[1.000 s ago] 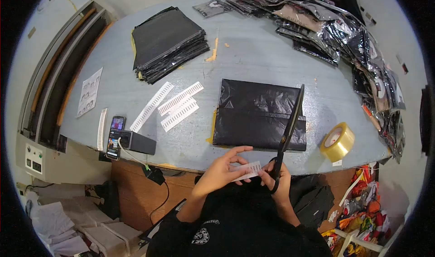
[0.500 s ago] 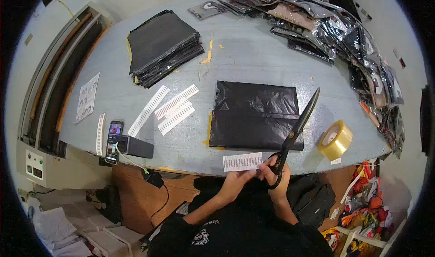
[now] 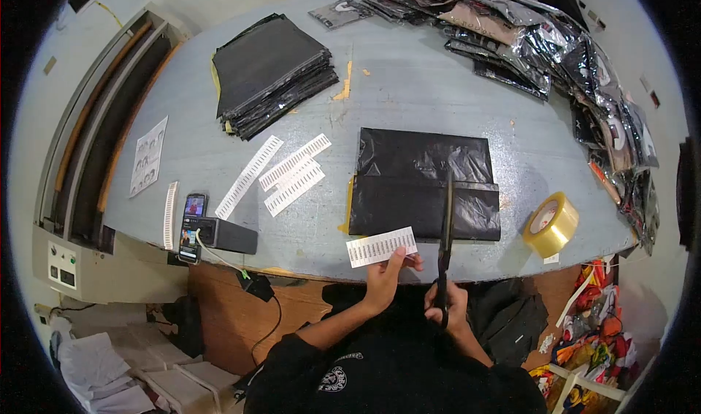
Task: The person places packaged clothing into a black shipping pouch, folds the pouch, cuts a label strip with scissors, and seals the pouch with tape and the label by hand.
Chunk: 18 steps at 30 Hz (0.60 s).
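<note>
Between its thumb and fingers, my left hand [image 3: 385, 277] pinches a white label strip [image 3: 381, 247] printed with rows of small marks, held over the table's front edge. My right hand [image 3: 449, 304] is wrapped round the handles of large black scissors [image 3: 446, 235]. Their blades point away from me, over a flat black plastic package [image 3: 423, 206]. The strip's upper edge is close to the package's lower left edge. A gap separates the strip from the scissors.
More label strips [image 3: 292, 184], a phone [image 3: 190, 235] and a dark box [image 3: 232, 236] lie left. Stacked black bags [image 3: 270, 67] are at the back left. Clear tape [image 3: 550, 224] stands right, with bagged garments [image 3: 540, 41] along the table's [image 3: 409, 78] far right edge.
My left hand has moved left and up with the strip, apart from my right hand. The scissors have swung from leaning right to nearly straight ahead. The view has shifted slightly.
</note>
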Each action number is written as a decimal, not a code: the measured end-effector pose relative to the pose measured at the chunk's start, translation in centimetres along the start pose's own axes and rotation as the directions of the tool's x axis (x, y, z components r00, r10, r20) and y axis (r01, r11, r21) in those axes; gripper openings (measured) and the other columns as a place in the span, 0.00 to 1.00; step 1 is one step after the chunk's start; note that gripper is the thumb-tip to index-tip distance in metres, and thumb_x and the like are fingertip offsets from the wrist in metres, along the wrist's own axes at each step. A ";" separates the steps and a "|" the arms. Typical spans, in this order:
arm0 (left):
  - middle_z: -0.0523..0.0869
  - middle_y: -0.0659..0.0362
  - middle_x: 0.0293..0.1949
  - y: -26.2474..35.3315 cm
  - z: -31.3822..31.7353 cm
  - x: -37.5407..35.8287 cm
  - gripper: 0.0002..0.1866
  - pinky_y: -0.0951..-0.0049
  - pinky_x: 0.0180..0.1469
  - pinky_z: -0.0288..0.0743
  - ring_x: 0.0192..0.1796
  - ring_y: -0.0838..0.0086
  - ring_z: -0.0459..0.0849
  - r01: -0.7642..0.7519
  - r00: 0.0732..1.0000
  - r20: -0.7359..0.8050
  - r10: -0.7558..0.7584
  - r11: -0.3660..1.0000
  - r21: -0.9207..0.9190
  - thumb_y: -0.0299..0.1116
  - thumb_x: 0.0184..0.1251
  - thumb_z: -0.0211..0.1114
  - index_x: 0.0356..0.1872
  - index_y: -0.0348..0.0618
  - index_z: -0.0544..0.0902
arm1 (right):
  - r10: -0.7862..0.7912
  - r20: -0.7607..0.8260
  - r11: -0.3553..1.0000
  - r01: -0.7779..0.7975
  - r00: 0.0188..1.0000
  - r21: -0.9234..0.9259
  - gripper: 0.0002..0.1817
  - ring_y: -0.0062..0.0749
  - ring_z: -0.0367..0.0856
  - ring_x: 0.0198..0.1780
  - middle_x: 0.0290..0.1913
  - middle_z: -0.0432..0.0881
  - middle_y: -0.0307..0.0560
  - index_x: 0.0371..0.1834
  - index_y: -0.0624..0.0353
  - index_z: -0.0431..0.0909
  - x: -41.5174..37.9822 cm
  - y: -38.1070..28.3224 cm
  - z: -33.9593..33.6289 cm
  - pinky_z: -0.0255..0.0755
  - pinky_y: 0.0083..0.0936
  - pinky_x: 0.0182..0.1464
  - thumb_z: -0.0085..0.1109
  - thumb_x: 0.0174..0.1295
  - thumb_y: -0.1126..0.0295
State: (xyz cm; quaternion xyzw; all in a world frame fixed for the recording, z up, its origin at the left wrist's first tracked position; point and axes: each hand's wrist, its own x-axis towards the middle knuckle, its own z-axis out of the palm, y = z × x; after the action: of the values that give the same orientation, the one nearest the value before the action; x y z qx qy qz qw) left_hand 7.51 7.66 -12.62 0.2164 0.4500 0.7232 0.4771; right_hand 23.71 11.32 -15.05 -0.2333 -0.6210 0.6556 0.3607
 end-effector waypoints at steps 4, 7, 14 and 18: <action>0.80 0.57 0.37 -1.6 -0.7 0.7 0.12 0.74 0.45 0.73 0.40 0.76 0.79 -0.182 0.983 -0.005 0.182 0.983 -0.020 0.33 0.71 0.48 0.42 0.34 0.75 | 0.089 0.101 0.995 -0.083 0.991 -0.061 0.26 0.20 0.74 0.23 0.21 0.76 0.40 0.28 0.62 0.71 -1.7 -0.1 0.8 0.67 0.17 0.25 0.73 0.43 0.53; 0.80 0.61 0.37 -1.8 -0.8 0.4 0.12 0.78 0.49 0.68 0.42 0.79 0.76 -0.234 0.971 -0.035 0.237 0.970 0.072 0.33 0.72 0.48 0.42 0.35 0.76 | 0.172 0.195 0.985 -0.174 0.966 -0.008 0.29 0.19 0.73 0.24 0.24 0.75 0.39 0.31 0.62 0.71 -2.9 0.3 1.1 0.67 0.18 0.27 0.74 0.40 0.50; 0.79 0.51 0.46 -2.4 -1.9 1.1 0.17 0.68 0.49 0.77 0.47 0.67 0.81 -0.048 0.999 -0.007 0.048 0.999 0.009 0.34 0.72 0.45 0.52 0.31 0.70 | 0.259 0.259 0.963 -0.271 0.931 0.011 0.36 0.19 0.71 0.27 0.27 0.70 0.38 0.35 0.61 0.67 -3.6 1.1 0.8 0.67 0.16 0.28 0.75 0.35 0.44; 0.80 0.54 0.45 0.1 0.4 0.9 0.15 0.73 0.47 0.78 0.45 0.70 0.82 -0.037 0.999 -0.012 0.036 0.994 -0.105 0.34 0.72 0.49 0.50 0.32 0.74 | 0.309 0.245 0.949 -0.314 0.919 -0.018 0.34 0.19 0.71 0.26 0.25 0.70 0.37 0.33 0.59 0.66 -3.3 1.5 0.4 0.67 0.16 0.28 0.75 0.37 0.46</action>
State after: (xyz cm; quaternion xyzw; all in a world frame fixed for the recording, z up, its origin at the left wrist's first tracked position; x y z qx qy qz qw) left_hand 7.34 8.57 -12.46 0.1956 0.4097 0.7555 0.4724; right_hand 25.23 8.61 -16.91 -0.2426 -0.6086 0.7349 0.1750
